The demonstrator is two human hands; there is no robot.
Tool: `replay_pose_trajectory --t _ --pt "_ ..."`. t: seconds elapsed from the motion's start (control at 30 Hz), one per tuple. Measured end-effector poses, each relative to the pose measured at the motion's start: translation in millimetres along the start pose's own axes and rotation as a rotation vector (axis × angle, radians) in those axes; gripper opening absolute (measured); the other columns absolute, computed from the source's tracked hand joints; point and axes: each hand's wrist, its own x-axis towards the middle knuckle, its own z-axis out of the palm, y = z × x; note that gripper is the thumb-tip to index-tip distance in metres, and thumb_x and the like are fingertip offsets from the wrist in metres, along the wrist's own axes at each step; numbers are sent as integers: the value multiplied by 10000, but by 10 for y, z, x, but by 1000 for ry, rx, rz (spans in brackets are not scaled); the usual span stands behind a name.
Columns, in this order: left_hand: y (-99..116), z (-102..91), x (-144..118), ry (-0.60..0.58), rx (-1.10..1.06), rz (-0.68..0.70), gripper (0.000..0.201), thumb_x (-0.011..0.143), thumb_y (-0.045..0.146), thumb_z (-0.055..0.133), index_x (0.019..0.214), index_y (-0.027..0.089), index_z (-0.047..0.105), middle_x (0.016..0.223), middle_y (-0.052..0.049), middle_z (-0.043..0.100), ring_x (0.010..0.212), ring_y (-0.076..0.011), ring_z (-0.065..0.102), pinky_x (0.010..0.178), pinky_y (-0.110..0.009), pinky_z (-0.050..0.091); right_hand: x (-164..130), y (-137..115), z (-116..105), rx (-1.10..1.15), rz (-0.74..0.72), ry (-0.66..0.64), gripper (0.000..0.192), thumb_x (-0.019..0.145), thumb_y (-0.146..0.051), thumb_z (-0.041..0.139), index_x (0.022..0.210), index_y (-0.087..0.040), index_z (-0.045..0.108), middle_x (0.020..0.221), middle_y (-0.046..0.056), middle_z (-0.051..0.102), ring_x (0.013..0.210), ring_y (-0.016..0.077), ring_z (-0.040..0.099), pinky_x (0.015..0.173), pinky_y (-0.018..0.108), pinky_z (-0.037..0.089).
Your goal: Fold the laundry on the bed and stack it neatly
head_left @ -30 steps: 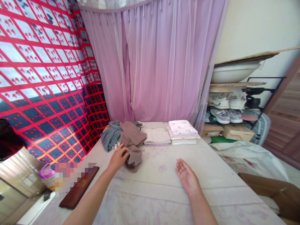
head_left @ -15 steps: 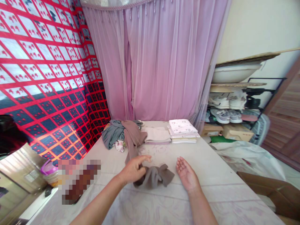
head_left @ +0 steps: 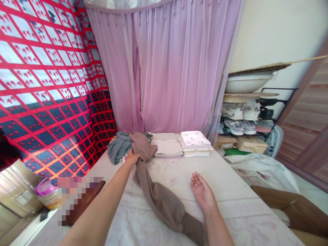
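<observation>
Two folded stacks (head_left: 183,147) on pale bed (head_left: 230,191)

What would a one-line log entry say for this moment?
left hand: reaching into clothes pile, on brown garment | right hand: open, palm up on bed | folded stacks: behind

Pink curtain (head_left: 166,68) behind, red patterned cloth (head_left: 46,85) left, shoe rack (head_left: 246,116) right, folded linens (head_left: 196,143).

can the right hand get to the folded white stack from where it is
Probably yes. The right hand lies palm up on the bed, and only bare sheet shows between it and the white stack ahead. The brown garment trails to its left, off that path.
</observation>
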Motion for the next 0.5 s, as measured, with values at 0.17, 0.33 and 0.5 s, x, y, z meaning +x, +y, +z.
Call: replay_pose_trajectory --t 0.17,0.33,0.5 --pt "157 -7 -274 82 -195 -125 682 818 173 404 1463 232 190 1121 -95 677 890 -189 694 722 -299 552 2 5 -2 -37 -17 -2 250 629 -250 751 871 -203 713 847 4 721 730 105 643 651 195 532" --pt "178 -39 -882 119 -565 -185 840 753 131 488 1494 288 126 1228 -82 631 947 -193 680 731 -274 550 -32 31 27 -247 -75 -43 352 592 -376 770 893 -207 704 890 33 722 773 148 641 671 242 516" --pt "-42 -194 -1103 51 -547 -371 803 708 101 513 1458 249 268 1001 -55 703 736 -176 688 628 -260 537 -183 -57 163 -1014 -81 -214 411 641 -529 654 858 -183 703 883 69 724 787 204 626 655 284 463"
